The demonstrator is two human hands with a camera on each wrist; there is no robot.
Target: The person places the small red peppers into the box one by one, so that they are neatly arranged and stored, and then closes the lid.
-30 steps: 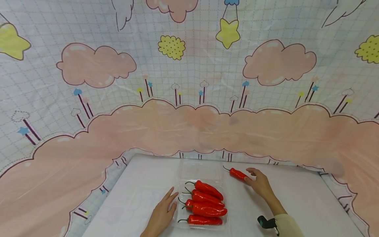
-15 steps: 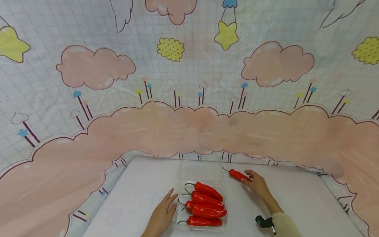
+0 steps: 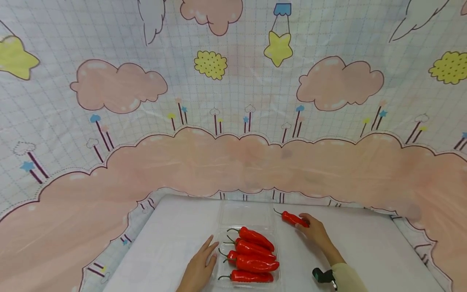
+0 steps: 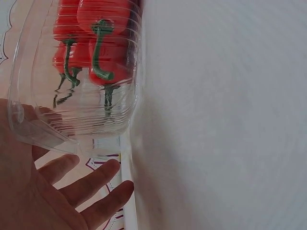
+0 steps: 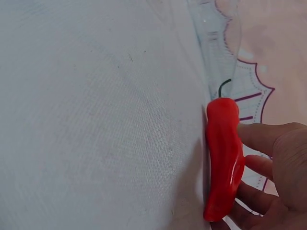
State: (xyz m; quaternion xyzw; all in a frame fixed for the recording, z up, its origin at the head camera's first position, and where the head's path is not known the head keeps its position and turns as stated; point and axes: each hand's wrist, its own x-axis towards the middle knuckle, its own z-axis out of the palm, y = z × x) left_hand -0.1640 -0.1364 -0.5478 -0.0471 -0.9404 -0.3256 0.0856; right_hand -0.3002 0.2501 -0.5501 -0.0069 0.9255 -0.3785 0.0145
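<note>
A single red chili pepper (image 3: 290, 218) with a thin green stem lies on the white table, right of a clear plastic clamshell box. My right hand (image 3: 318, 233) pinches its tip end between thumb and fingers; in the right wrist view the pepper (image 5: 223, 148) lies against the fingers (image 5: 259, 139). Several red peppers (image 3: 255, 263) sit in the box (image 4: 91, 127), stems pointing left. Beside the box's left edge rests my left hand (image 3: 198, 265), fingers extended and spread. In the left wrist view this hand (image 4: 53, 191) is close against the box wall; whether it touches is unclear.
The box's clear lid (image 3: 247, 214) is folded back flat behind it. White table (image 3: 175, 227) surface extends on both sides. A cloud-patterned cloth (image 3: 233, 162) rises behind the table. A small black device (image 3: 322, 275) sits by the right sleeve.
My right hand has moved slightly left, and its thumb and fingers have come together on the loose pepper's tip end. My left hand and the box stay in place; the view has tilted slightly.
</note>
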